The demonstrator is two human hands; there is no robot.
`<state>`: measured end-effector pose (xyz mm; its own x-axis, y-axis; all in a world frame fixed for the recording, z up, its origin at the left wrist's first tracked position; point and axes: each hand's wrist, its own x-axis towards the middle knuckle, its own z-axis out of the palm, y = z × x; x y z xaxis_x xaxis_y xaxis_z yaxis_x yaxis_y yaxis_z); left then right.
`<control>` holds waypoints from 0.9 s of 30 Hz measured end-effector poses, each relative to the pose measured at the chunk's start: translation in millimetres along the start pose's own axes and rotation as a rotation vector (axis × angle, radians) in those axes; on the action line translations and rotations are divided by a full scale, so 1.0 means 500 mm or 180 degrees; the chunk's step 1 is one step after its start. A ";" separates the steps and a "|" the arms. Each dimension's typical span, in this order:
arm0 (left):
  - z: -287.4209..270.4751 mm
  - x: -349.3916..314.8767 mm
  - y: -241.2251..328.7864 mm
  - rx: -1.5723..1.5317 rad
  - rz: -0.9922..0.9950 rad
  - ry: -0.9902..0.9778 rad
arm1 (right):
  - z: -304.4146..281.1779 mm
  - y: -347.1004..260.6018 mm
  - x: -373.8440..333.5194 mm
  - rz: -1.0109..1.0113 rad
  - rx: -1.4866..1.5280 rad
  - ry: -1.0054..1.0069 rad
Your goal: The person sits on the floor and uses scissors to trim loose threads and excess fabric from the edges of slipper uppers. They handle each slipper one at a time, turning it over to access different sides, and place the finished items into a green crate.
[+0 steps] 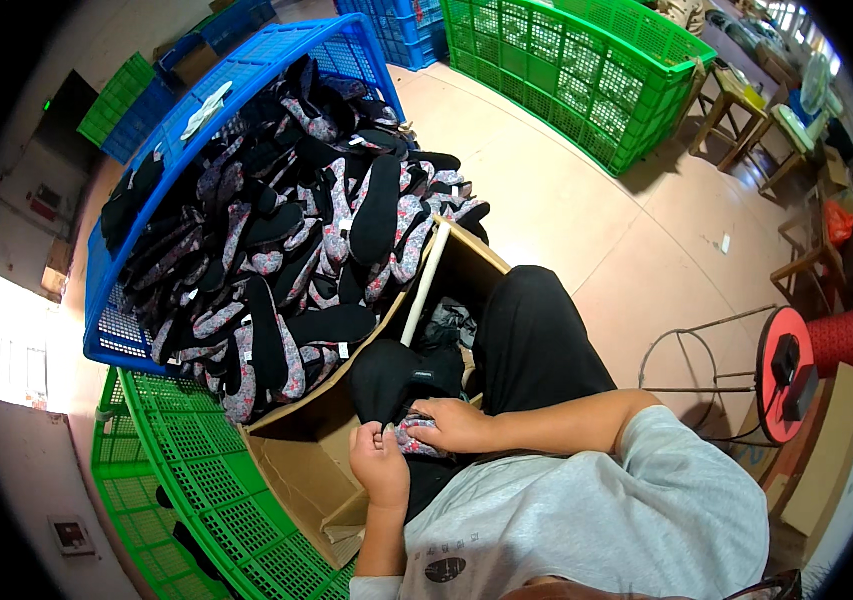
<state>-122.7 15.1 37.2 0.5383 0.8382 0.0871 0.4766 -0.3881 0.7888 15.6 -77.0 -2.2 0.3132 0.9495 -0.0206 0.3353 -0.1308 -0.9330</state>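
Note:
Over my lap, both hands are closed on a floral slipper (417, 437), mostly covered by my fingers and dark against my black trousers. My left hand (380, 462) pinches its left edge between thumb and fingers. From the right, my right hand (455, 426) grips the patterned fabric, its fingers bent over the top. In front of me and to the left lies a big heap of similar slippers (287, 230), pink-grey floral with black soles, some with small white tags.
The heap spills from a tipped blue crate (137, 172) onto a cardboard box (287, 455) by my knee. A green crate (207, 450) stands at left, another green crate (587, 85) at the back. On my right are a round red stool (776, 400) and wooden stools (732, 112).

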 end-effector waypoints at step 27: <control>0.068 -0.028 -0.057 -0.2658 -0.1076 0.0013 | -0.017 -0.005 0.139 0.2178 0.3195 0.0165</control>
<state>-120.2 1.5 -7.3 0.4579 0.8590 -0.2289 -0.0518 0.2829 0.9578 43.9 -13.0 1.7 0.1991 0.7552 -0.6245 -0.7429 -0.2993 -0.5988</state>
